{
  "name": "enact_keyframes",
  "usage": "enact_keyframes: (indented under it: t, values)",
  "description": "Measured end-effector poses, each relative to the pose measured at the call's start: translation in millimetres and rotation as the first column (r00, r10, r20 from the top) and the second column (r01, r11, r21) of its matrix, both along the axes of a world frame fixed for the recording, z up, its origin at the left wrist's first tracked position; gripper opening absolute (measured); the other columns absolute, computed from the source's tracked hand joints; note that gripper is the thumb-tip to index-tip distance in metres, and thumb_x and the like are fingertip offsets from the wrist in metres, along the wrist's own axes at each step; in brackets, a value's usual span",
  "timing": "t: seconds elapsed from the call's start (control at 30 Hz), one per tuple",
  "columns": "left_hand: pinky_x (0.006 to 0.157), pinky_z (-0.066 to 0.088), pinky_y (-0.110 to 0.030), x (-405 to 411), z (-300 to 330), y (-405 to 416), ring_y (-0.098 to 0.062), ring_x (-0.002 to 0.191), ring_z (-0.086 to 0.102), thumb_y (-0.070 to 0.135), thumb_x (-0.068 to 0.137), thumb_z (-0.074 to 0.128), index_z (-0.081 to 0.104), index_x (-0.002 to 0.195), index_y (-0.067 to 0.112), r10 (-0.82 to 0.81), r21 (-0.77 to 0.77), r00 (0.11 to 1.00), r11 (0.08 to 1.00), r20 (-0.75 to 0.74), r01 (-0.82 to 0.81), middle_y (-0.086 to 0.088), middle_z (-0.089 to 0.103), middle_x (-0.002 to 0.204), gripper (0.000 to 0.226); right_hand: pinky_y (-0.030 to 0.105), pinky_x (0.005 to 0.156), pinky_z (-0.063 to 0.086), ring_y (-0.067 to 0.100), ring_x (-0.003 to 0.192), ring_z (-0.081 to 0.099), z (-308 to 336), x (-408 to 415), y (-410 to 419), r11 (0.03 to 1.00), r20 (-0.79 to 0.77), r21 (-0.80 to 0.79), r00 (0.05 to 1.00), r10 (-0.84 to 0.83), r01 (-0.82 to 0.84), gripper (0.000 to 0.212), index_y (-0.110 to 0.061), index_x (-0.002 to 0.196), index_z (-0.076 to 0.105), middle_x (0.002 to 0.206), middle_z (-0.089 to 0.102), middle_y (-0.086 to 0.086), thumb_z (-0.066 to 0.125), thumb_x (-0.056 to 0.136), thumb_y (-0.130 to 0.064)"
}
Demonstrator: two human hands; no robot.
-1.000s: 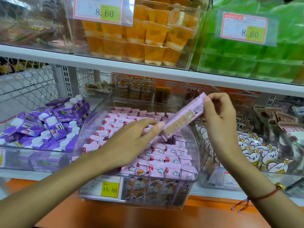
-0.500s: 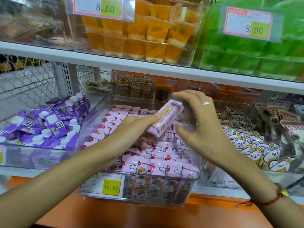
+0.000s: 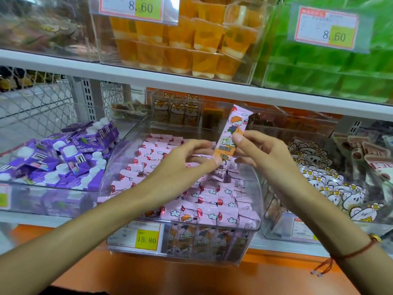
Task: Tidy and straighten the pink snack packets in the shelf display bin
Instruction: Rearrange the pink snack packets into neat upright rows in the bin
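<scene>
Packets [image 3: 180, 188] fill the clear display bin [image 3: 251, 228] in rows. Our left hand [image 3: 187, 160] pinches the lower end of one pink snack packet [image 3: 230, 138], and our right hand [image 3: 261, 150] grips its middle. A moment ago it lay tilted, back side up; now it stands nearly upright above the bin, printed face toward us, long axis vertical, top leaning slightly right, probably ready for slotting in.

Packets [image 3: 204, 201] fill the bin [image 3: 253, 209], between pouches [image 3: 70, 158] left and bags [image 3: 331, 188] right.
</scene>
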State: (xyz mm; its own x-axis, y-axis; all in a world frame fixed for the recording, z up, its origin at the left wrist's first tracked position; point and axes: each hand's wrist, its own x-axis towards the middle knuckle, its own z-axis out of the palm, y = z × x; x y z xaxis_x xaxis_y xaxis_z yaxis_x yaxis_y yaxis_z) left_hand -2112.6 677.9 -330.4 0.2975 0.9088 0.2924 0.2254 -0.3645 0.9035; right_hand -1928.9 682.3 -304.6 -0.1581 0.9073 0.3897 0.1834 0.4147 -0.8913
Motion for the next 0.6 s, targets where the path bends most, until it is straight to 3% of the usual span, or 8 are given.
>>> enact_keyframes:
  t: [0.1,0.17,0.27,0.3,0.37,0.43,0.5,0.6]
  values:
    - [0.08,0.049,-0.012,4,-3,0,0.003,0.09,0.062,0.029,0.088,0.062,0.058,0.114,0.028,0.002,0.074,1.0,0.997,-0.012,-0.002,0.01,0.066,0.107,0.027,0.016,0.072,0.052,0.01,0.089,0.069,-2,0,0,1.0,0.0,0.005,1.0,0.02,-0.02,0.037,-0.017,0.11,0.063,0.095,0.074,-0.006,0.063,0.079,-0.037]
    - [0.083,0.05,-0.017,4,-6,2,-0.002,0.09,0.062,0.028,0.087,0.063,0.058,0.114,0.027,0.023,0.093,0.998,0.996,-0.053,-0.018,0.006,0.064,0.107,0.027,0.019,0.072,0.052,0.008,0.084,0.068,-2,2,1,0.999,-0.028,0.049,1.0,0.005,-0.003,0.037,-0.018,0.114,0.057,0.092,0.071,-0.008,0.066,0.08,-0.03]
    - [0.089,0.05,-0.023,4,-12,0,0.001,0.096,0.06,0.036,0.087,0.063,0.053,0.115,0.035,-0.004,0.112,0.992,0.994,-0.124,0.018,0.012,0.062,0.11,0.03,0.04,0.076,0.053,0.028,0.08,0.061,-1,5,2,0.996,-0.003,0.086,1.0,0.009,-0.009,0.033,-0.018,0.116,0.054,0.099,0.063,0.018,0.066,0.085,-0.018]
    - [0.092,0.049,-0.024,2,-13,-1,0.003,0.102,0.057,0.042,0.087,0.06,0.05,0.122,0.038,0.0,0.132,0.981,0.991,-0.195,0.026,0.016,0.06,0.116,0.036,0.04,0.075,0.053,0.027,0.079,0.059,-1,6,2,0.996,-0.016,0.091,1.0,0.005,-0.003,0.033,-0.016,0.117,0.053,0.095,0.062,0.018,0.065,0.086,-0.015]
    - [0.095,0.044,-0.027,-2,-16,1,0.001,0.115,0.049,0.053,0.089,0.053,0.037,0.137,0.041,0.068,0.224,0.902,0.974,-0.425,0.033,0.016,0.053,0.13,0.052,0.026,0.071,0.053,0.016,0.076,0.061,-1,8,4,0.99,-0.06,0.128,0.997,-0.053,0.06,0.035,-0.016,0.118,0.047,0.083,0.063,0.001,0.063,0.087,-0.01]
    - [0.095,0.037,-0.024,-7,-18,4,-0.002,0.122,0.04,0.054,0.092,0.046,0.031,0.144,0.036,0.166,0.34,0.761,0.937,-0.628,0.076,0.012,0.046,0.14,0.056,0.02,0.068,0.05,0.01,0.07,0.058,0,12,6,0.955,0.012,0.237,0.983,-0.184,0.176,0.037,-0.019,0.117,0.042,0.08,0.058,-0.007,0.063,0.088,-0.009]
    - [0.102,0.03,-0.025,-9,-20,6,-0.005,0.13,0.033,0.054,0.095,0.038,0.033,0.144,0.032,0.184,0.354,0.665,0.927,-0.724,0.128,0.012,0.038,0.147,0.054,0.008,0.066,0.044,-0.004,0.067,0.056,0,13,6,0.904,0.158,0.356,0.938,-0.309,0.238,0.036,-0.021,0.115,0.043,0.082,0.056,-0.013,0.064,0.087,-0.01]
    - [0.104,0.028,-0.026,-10,-19,6,-0.007,0.133,0.032,0.056,0.096,0.032,0.036,0.144,0.031,0.172,0.329,0.622,0.933,-0.764,0.146,0.014,0.037,0.149,0.054,0.004,0.061,0.04,-0.01,0.069,0.056,-4,9,5,0.901,0.364,0.391,0.868,-0.337,0.186,0.03,-0.017,0.112,0.048,0.085,0.06,-0.012,0.064,0.087,-0.012]
